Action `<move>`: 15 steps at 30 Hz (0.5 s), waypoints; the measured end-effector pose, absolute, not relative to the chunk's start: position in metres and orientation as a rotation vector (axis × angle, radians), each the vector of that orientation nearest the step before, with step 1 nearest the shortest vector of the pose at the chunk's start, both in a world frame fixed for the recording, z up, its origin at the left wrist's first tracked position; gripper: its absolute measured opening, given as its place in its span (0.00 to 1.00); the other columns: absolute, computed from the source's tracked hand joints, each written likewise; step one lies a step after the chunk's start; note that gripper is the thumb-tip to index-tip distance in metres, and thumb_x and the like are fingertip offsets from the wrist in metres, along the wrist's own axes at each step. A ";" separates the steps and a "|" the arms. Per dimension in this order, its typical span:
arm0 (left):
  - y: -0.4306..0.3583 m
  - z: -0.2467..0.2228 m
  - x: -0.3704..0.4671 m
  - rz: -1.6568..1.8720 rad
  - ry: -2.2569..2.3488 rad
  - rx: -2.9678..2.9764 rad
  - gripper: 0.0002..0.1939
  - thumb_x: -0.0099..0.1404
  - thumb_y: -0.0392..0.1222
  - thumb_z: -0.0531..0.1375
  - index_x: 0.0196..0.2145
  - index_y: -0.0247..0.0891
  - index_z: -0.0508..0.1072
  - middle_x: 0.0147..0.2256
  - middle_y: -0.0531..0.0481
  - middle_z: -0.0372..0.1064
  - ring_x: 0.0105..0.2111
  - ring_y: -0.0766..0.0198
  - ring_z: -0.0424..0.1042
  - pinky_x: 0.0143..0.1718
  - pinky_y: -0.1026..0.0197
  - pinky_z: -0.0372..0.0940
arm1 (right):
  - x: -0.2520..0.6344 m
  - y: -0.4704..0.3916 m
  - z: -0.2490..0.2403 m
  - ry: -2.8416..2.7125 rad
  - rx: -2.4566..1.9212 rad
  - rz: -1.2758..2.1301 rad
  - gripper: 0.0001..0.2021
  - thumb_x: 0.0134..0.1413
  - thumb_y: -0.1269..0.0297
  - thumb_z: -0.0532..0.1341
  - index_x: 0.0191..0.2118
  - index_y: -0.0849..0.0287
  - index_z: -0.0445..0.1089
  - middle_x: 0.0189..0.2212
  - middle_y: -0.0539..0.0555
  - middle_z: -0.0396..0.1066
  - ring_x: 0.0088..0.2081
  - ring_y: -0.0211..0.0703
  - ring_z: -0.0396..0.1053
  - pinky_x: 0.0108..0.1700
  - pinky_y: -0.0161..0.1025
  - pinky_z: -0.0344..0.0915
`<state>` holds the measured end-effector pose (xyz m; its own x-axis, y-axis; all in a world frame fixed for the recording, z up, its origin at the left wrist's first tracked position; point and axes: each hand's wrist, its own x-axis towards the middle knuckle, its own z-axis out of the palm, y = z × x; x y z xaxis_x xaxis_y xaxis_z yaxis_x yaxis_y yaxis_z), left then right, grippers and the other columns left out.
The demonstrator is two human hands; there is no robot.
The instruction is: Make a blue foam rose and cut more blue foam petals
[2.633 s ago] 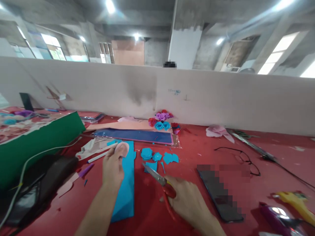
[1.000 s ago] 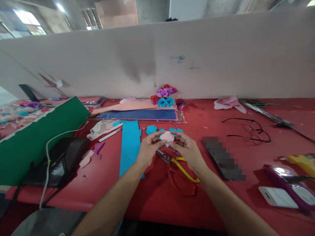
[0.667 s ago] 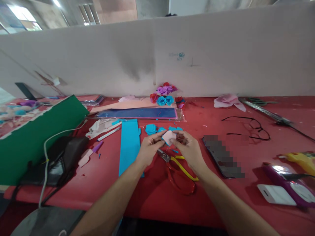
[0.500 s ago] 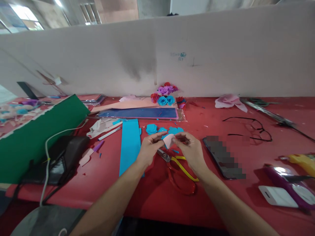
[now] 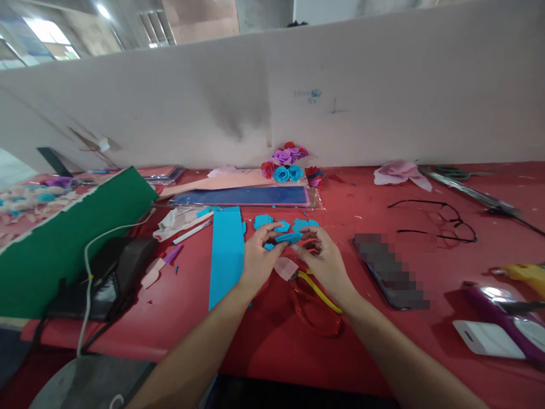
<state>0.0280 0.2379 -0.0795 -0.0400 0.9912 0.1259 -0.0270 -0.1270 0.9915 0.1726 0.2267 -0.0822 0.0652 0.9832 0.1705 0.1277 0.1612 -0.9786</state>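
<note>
Between my two hands is a small blue paper piece (image 5: 289, 238), its edges pinched at both sides. My left hand (image 5: 263, 253) grips its left end with thumb and fingers. At its right end, my right hand (image 5: 324, 258) has thumb and fingertips closed on it. Just below lies a pale pink paper piece (image 5: 286, 268), over the jaws of pliers with red and yellow handles (image 5: 317, 289). More blue cut pieces (image 5: 263, 220) lie behind my hands. A long blue paper strip (image 5: 227, 255) is left of my left hand.
Paper flowers (image 5: 288, 165) stand near the white partition (image 5: 170, 113). A phone (image 5: 389, 272), glasses (image 5: 451, 221) and a white adapter (image 5: 487, 339) lie on the right. At left are a black bag (image 5: 106, 278), a white cable (image 5: 87, 255) and a green sheet (image 5: 76, 244).
The pale pink piece has left my fingers and now lies over the pliers' jaws. The blue piece between my hands now shows flatter. The view has shifted slightly.
</note>
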 end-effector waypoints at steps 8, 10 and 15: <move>0.238 -0.084 0.027 1.305 1.100 1.308 0.17 0.57 0.36 0.63 0.46 0.41 0.72 0.39 0.48 0.75 0.38 0.61 0.73 0.39 0.61 0.66 | 0.177 0.232 -0.085 -1.260 -1.169 1.031 0.06 0.48 0.60 0.65 0.31 0.56 0.71 0.29 0.51 0.72 0.31 0.43 0.70 0.35 0.40 0.68; 0.240 -0.087 0.025 1.377 1.117 1.308 0.16 0.56 0.37 0.64 0.44 0.41 0.72 0.37 0.49 0.74 0.38 0.62 0.72 0.39 0.61 0.65 | 0.177 0.232 -0.084 -1.238 -1.162 1.003 0.06 0.48 0.60 0.65 0.30 0.56 0.71 0.27 0.50 0.72 0.31 0.42 0.69 0.34 0.39 0.67; 0.244 -0.089 0.024 1.365 1.114 1.213 0.07 0.55 0.41 0.65 0.33 0.38 0.75 0.32 0.51 0.72 0.34 0.64 0.69 0.37 0.63 0.63 | 0.175 0.230 -0.078 -1.193 -1.129 1.040 0.08 0.47 0.59 0.67 0.30 0.57 0.71 0.27 0.50 0.72 0.31 0.42 0.70 0.34 0.39 0.67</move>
